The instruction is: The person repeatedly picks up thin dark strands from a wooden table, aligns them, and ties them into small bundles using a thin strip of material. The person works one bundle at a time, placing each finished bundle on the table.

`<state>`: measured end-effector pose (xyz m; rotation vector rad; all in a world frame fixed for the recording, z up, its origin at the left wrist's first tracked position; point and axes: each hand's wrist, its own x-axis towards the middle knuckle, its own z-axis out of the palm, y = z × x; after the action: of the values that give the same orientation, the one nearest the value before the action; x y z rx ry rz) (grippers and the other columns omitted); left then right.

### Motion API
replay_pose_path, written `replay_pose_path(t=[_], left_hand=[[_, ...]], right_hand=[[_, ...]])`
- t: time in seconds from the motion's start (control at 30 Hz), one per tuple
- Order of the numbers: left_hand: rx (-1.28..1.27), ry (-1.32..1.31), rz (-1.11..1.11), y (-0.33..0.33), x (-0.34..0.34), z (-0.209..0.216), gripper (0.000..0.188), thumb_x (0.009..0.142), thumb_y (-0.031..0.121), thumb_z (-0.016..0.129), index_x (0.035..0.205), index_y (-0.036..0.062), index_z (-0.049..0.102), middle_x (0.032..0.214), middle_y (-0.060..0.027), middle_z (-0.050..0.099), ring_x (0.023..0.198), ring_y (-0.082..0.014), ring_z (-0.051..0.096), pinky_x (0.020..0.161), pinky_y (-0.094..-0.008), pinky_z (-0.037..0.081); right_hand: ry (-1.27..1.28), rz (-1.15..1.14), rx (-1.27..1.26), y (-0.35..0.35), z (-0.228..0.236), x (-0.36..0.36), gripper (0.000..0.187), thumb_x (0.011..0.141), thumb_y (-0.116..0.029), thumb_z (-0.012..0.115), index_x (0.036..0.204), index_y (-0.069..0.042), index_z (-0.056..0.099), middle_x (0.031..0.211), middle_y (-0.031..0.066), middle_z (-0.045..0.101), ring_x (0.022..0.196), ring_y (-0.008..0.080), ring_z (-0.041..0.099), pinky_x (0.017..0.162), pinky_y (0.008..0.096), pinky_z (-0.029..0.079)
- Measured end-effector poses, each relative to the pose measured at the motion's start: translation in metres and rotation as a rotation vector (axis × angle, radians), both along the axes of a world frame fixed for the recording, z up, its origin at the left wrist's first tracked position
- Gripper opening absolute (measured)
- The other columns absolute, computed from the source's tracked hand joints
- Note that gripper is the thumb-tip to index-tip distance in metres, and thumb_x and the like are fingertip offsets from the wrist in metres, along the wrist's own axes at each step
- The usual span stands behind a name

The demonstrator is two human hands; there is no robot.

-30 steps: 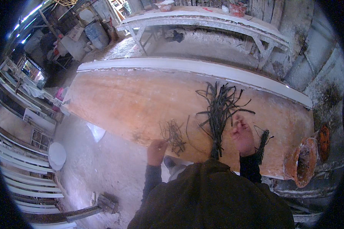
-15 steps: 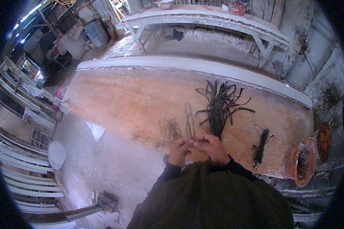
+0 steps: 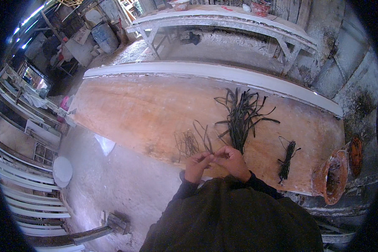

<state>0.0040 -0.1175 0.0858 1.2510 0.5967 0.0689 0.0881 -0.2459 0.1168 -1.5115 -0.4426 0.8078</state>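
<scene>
Both hands meet at the near edge of the long orange-brown bench: the left hand and the right hand touch fingertip to fingertip, each pinching what looks like a thin dark strand (too fine to make out clearly). Just at 11 o'clock from the left hand lies a small tuft of thin wiry brown fibres, with 2 curved dark strips beside it. At 12 o'clock from the right hand spreads a loose pile of long dark flat strips, its near end close to the knuckles. At 3 o'clock, well apart, lies a small tied bundle of dark strips, and beyond it a rusty orange clay pot at the bench's end.
</scene>
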Motion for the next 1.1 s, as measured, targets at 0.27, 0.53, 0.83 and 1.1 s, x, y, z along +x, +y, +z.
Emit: replay_pose_path(t=[0.27, 0.53, 0.83, 1.1], left_hand=[[0.465, -0.274, -0.096, 0.016, -0.001, -0.049, 0.014, 0.079, 0.020, 0.057, 0.083, 0.0067, 0.057, 0.072, 0.0010, 0.056, 0.063, -0.0083, 0.052, 0.049, -0.0203, 0.038], [-0.169, -0.207, -0.003, 0.003, -0.002, -0.021, 0.009, 0.079, 0.018, 0.056, 0.081, 0.0087, 0.056, 0.074, 0.0009, 0.056, 0.064, -0.0081, 0.052, 0.051, -0.0212, 0.039], [-0.464, -0.266, 0.107, 0.003, -0.006, -0.015, 0.007, 0.079, 0.012, 0.055, 0.076, 0.0112, 0.049, 0.079, -0.0021, 0.057, 0.071, -0.0111, 0.053, 0.053, -0.0233, 0.041], [-0.142, -0.121, 0.036, 0.002, -0.006, -0.019, 0.011, 0.075, 0.009, 0.060, 0.077, 0.0078, 0.048, 0.070, -0.0037, 0.056, 0.058, -0.0115, 0.053, 0.047, -0.0221, 0.041]], right_hand=[[-0.762, 0.015, 0.095, 0.000, -0.001, 0.005, 0.014, 0.070, -0.007, 0.063, 0.083, -0.004, 0.060, 0.077, 0.0059, 0.058, 0.074, 0.0180, 0.054, 0.066, 0.0271, 0.043], [-0.990, 0.022, 0.195, -0.001, 0.002, 0.002, 0.017, 0.063, -0.005, 0.066, 0.079, -0.009, 0.063, 0.074, 0.0062, 0.056, 0.072, 0.0211, 0.054, 0.066, 0.0314, 0.043], [-0.616, 0.136, 0.144, -0.005, -0.010, 0.005, 0.009, 0.069, -0.008, 0.063, 0.077, -0.005, 0.061, 0.077, 0.0072, 0.056, 0.073, 0.0193, 0.054, 0.068, 0.0266, 0.042], [-0.575, -0.050, 0.143, -0.005, -0.011, -0.001, 0.008, 0.073, -0.007, 0.059, 0.080, -0.004, 0.059, 0.084, 0.0085, 0.057, 0.077, 0.0190, 0.055, 0.068, 0.0257, 0.041]])
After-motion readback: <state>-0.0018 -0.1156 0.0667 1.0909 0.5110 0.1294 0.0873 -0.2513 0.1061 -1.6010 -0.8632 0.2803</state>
